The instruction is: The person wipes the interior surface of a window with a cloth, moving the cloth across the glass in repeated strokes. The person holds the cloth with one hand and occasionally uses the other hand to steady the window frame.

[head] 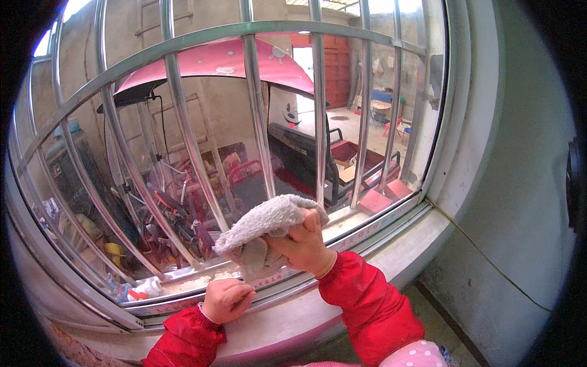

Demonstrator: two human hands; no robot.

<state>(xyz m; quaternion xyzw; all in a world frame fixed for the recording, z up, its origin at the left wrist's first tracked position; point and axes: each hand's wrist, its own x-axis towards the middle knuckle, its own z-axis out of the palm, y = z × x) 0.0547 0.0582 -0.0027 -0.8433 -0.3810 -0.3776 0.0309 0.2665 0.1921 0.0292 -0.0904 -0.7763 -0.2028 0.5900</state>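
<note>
My right hand (305, 245) holds a folded grey-white terry cloth (268, 220) up against the lower part of a window pane. Below and left of it, my left hand (228, 300) is loosely curled at the bottom of the window frame, above the pale sill (275, 325); I cannot tell whether its fingers are fully closed, and nothing shows in it. Both arms wear red sleeves. Behind the glass stand upright metal bars (261, 114) joined by a curved-looking crossbar (202, 41).
Beyond the bars stands a three-wheeled vehicle with a pink canopy (206, 59). White bottles (149, 287) lie on the outer ledge at the lower left. A thin cord (486, 259) runs from the frame's right corner along the grey wall (518, 206).
</note>
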